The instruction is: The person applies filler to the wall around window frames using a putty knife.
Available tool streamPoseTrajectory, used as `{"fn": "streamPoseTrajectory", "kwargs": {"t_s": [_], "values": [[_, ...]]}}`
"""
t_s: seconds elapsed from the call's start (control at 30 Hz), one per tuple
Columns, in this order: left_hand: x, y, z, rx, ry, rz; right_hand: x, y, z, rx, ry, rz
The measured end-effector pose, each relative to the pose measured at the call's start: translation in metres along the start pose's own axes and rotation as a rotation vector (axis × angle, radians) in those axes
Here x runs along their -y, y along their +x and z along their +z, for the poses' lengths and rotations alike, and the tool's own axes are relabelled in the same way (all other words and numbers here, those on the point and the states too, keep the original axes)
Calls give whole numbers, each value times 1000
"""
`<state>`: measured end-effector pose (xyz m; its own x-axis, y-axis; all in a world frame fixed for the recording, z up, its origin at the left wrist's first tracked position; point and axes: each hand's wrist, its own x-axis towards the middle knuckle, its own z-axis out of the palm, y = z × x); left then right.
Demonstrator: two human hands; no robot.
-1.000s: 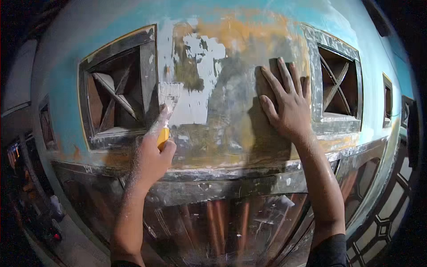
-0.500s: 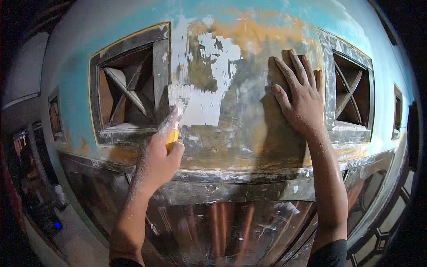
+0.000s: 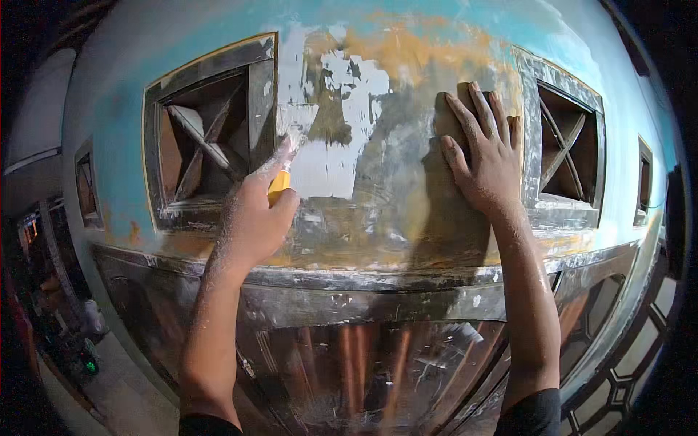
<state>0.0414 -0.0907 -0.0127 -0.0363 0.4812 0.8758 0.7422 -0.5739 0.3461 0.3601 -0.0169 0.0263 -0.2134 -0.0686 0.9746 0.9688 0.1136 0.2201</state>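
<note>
L grip [image 3: 260, 212] rnd yel-hndl scraper [image 3: 279, 186]

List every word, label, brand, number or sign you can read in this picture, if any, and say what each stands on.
None can be read.
The scraper in the left hand and the patchy wall show no legible lettering.
Small pale marks near the left end of the ledge are too small to make out.

No legible lettering, labels, brands, numbers or signs on any surface in view.
</note>
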Motion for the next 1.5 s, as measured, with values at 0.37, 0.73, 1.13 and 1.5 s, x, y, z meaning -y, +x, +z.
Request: {"fn": "streamPoseTrajectory", "kwargs": {"t_s": [0.37, 0.73, 1.13, 1.5], "values": [[-17, 3, 1, 42, -18, -20, -6, -11, -1, 45, 22, 17], [3, 2, 0, 19, 18, 71, 0, -13, -4, 52, 26, 45], [-19, 44, -37, 14, 421, 8, -1, -14, -5, 58, 3, 36], [-41, 101, -42, 20, 568, 63, 0, -15, -6, 51, 36, 36]]}}
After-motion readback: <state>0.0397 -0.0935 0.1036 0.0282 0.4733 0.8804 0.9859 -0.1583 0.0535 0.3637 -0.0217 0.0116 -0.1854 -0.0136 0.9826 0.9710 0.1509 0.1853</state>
